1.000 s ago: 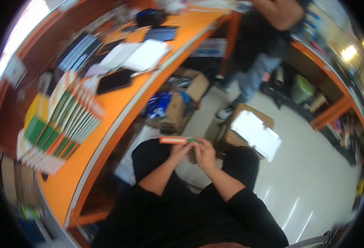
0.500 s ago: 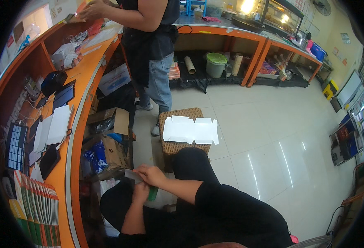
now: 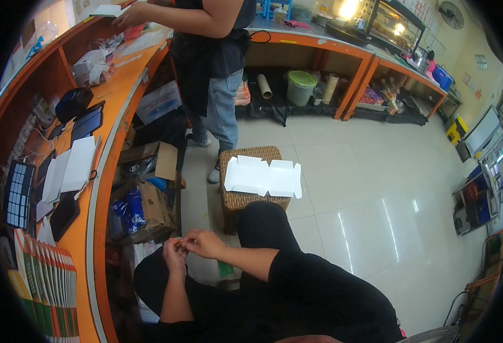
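Over my lap at lower centre, my left hand and my right hand meet with fingers closed on a small piece of card carton. Only a sliver of it shows, orange and white, between the fingertips. Below my right forearm a green patch is visible; whether it belongs to the same carton I cannot tell. Just beyond my knees, an unfolded white carton lies flat on a wicker stool. Lower left, a row of folded cartons with white, orange and green sides stands on the orange counter.
A co-worker stands beyond the stool, holding a flat pale item. Left, the counter bears a tablet, an open notebook and a black device. Beneath are open cardboard boxes. A lidded bucket sits under the far table.
My left hand has risen and turned, bringing both hands' fingertips together. The pale flap that stuck out has gone from sight. The co-worker's hands have lowered, with a flat pale item now showing.
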The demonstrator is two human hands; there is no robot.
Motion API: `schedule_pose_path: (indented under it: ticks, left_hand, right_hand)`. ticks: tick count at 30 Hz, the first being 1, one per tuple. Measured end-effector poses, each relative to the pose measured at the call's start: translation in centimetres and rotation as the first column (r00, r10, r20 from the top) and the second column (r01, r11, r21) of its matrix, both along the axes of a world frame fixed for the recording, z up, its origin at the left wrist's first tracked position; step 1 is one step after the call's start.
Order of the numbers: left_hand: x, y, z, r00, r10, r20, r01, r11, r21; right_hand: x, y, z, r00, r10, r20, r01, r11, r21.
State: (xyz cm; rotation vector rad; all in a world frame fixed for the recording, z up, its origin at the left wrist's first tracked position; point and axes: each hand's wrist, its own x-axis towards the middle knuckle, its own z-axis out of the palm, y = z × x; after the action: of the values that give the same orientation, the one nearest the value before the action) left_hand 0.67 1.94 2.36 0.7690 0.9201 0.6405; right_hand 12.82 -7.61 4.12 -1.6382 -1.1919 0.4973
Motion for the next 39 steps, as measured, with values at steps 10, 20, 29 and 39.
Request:
schedule_pose_path:
  ticks: [10,20,29,39]
  left_hand:
    - [0.6,-0.5,-2.9,0.961,-0.209,-0.183,0.276,0.790,0.548]
    - [0.4,-0.4,-2.9,0.976,-0.215,0.036,0.199,0.947,0.254]
    - [0.3,-0.7,-1.7,0.947,-0.273,0.167,0.271,0.962,0.036]
    - [0.4,1.3,-3.3,0.944,0.240,-0.227,0.007,0.672,0.741]
  right_hand:
    - [-0.1,0.4,-1.8,0.909,-0.196,-0.367,0.232,0.971,0.056]
    - [-1.2,0.4,-2.5,0.886,-0.064,-0.459,0.176,0.963,0.206]
    - [0.2,1.7,-2.5,0.857,-0.175,-0.485,0.188,0.982,-0.022]
    - [4.0,2.7,-4.1,0.808,-0.406,-0.426,0.368,0.914,-0.173]
